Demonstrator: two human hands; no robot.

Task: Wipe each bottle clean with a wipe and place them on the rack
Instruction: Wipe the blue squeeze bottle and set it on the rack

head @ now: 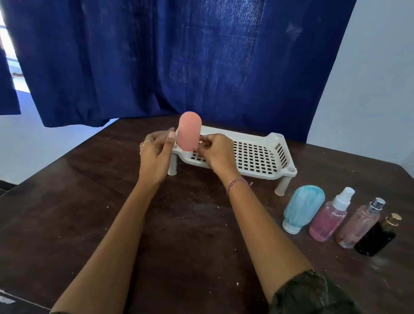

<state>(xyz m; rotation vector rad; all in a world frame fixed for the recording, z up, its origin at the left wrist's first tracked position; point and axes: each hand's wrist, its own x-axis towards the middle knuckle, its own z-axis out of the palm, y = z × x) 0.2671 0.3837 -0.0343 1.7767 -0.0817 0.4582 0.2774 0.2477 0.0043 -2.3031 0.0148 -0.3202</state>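
A pink round-topped bottle (pixel 189 132) stands cap-down on the left end of the white perforated rack (pixel 255 155). My left hand (pixel 156 153) is just left of it, fingers fairly straight, thumb tip at the bottle's side. My right hand (pixel 217 151) is at the bottle's lower right with its fingers curled; a small pale scrap, seemingly the wipe (pixel 199 142), shows at the fingertips. Four other bottles stand in a row on the table to the right: a blue tube bottle (pixel 303 208), a pink spray bottle (pixel 330 216), a pale pink perfume bottle (pixel 360 224) and a black bottle (pixel 379 235).
The rack stands on short legs at the far middle of a dark wooden table (pixel 188 235). A blue curtain (pixel 164 41) hangs behind it, and a pale wall (pixel 400 92) is at the right. The rest of the rack's grid holds nothing.
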